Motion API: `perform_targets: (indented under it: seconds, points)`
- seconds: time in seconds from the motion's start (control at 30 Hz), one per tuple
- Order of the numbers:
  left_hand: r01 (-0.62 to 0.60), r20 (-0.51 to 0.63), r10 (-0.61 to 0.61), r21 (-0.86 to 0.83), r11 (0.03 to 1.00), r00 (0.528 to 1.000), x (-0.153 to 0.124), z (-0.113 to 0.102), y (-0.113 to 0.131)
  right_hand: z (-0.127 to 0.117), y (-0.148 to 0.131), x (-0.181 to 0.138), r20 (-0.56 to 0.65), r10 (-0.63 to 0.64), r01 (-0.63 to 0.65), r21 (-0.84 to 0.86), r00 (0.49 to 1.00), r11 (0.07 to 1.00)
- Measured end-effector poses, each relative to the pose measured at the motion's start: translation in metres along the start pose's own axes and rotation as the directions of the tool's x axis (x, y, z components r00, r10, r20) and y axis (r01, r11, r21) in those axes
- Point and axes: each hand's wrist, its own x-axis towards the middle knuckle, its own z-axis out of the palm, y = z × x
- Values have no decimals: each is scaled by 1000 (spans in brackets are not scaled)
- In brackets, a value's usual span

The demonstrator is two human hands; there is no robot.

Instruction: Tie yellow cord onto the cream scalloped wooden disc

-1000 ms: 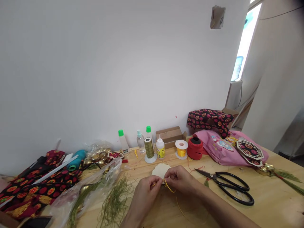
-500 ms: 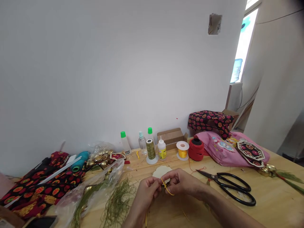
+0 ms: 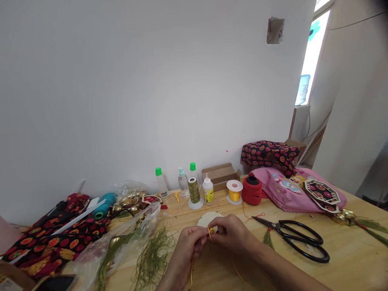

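Light wooden tabletop (image 3: 360,250) spans the lower frame; at bottom centre, left hand (image 3: 188,244) and right hand (image 3: 233,233) pinch a looped yellow cord (image 3: 209,232), black-handled scissors (image 3: 276,226) lying lower right.

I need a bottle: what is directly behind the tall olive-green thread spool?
A pale plastic bottle with a green cap; the cap and upper part show above the spool, which covers its lower part.

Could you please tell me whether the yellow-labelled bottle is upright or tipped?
Upright: the bottle stands on the table, nozzle up.
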Motion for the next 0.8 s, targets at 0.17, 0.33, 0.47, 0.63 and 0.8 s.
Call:
perform_targets:
  seconds: [0.17,0.33,0.47,0.63,0.8]
  points:
    - [-7,-64,12,68,998,998,0,3,1,-2,1,0,1,-48,47,-94,999,994]
    - [17,-116,-14,25,1000,993,2,2,0,-6,2,0,-8,-74,73,-135,997,988]
    - [33,-130,-30,17,999,991,4,-1,-1,-6,3,0,-44,-130,120,-176,991,977]
    - [13,-155,-11,11,1000,988,4,-4,0,-7,2,0,-44,-204,194,-167,978,967]
    - [-21,-227,21,4,1000,974,6,-4,0,-7,3,0,-47,-233,222,-174,971,959]
